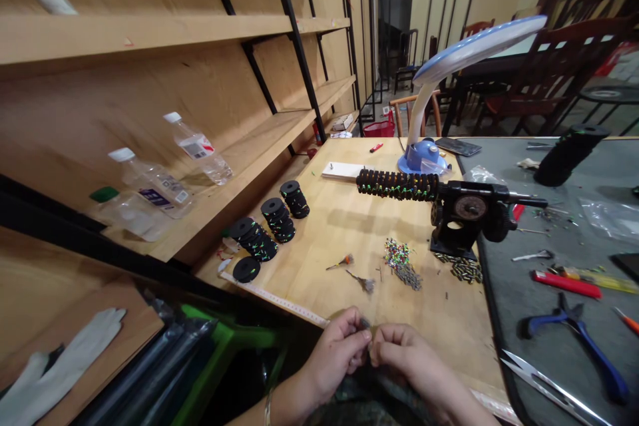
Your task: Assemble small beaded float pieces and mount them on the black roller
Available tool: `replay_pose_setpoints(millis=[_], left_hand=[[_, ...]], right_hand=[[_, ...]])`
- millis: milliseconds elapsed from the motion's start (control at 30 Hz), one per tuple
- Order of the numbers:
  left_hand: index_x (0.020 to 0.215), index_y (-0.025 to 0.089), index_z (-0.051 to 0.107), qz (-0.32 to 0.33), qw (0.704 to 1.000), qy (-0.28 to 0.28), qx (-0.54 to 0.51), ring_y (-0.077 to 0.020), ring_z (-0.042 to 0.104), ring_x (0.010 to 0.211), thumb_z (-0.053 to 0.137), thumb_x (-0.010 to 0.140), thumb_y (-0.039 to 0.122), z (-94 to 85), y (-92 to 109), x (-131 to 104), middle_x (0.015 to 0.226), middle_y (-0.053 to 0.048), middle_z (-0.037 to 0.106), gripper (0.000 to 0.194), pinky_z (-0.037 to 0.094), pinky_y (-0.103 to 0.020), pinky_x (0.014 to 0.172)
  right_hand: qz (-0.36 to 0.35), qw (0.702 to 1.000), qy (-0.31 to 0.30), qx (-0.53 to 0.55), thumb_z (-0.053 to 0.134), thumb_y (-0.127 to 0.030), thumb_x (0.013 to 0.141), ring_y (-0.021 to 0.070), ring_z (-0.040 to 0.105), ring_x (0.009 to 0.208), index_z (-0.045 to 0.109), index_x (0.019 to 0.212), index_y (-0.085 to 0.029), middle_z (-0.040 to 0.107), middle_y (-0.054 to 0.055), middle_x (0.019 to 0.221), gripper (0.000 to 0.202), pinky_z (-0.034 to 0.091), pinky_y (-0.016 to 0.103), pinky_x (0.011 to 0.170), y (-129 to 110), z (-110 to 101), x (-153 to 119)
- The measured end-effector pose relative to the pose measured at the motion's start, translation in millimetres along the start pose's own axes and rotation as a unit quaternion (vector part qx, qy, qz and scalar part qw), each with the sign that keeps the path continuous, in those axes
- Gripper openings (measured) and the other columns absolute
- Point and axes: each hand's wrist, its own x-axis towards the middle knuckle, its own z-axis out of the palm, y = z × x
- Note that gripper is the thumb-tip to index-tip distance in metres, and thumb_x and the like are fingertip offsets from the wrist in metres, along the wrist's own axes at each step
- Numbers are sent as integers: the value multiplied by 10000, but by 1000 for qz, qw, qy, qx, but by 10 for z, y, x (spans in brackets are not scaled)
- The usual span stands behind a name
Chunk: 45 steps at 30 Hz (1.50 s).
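Note:
At the front edge of the wooden table (319, 246), my left hand (342, 346) and my right hand (399, 349) are close together, fingers closed in a pinch. Something small and dark shows between them, too small to name. Beyond them lie a feathery grey piece (367, 283) and an orange-tipped one (346, 259). A pile of colourful beads (397, 251) sits beside small grey metal pieces (409, 276). A black hand-cranked device (459, 213) carries a black roll wound with green and orange bits (397, 185). Brass-coloured pieces (466, 269) lie at its base.
Black spools (257, 239) line the table's left side. A blue and white lamp (422, 153) stands at the back. On the grey mat (504, 279) at right are blue-handled pliers (574, 323), scissors (544, 386) and a red cutter (566, 284). Shelves with bottles (200, 150) rise at left.

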Motion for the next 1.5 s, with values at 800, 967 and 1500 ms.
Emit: replay_pose_setpoints(millis=[800, 967, 1500], left_hand=[[691, 203, 403, 53, 995, -32, 73, -60, 288, 465, 683, 722, 519, -8, 76, -28, 546, 88, 400, 424, 206, -213, 454], [709, 202, 405, 64, 991, -38, 115, -80, 296, 514, 638, 775, 483, -27, 100, -48, 587, 74, 389, 371, 219, -228, 491], [674, 195, 433, 107, 959, -18, 260, -137, 377, 663, 572, 800, 244, -31, 183, -97, 647, 35, 400, 194, 298, -252, 625]], right_hand=[[31, 999, 9, 17, 518, -279, 532, 58, 190, 368, 537, 500, -196, 290, -118, 357, 92, 117, 214, 377, 5, -20, -1], [13, 999, 12, 30, 538, -294, 586, 61, 187, 377, 550, 534, -191, 282, -121, 374, 116, 140, 209, 379, 34, -38, 0], [-46, 997, 38, 38, 723, -531, 625, 65, 228, 442, 541, 688, -189, 334, -109, 488, 392, 143, 223, 430, 93, -79, 11]])
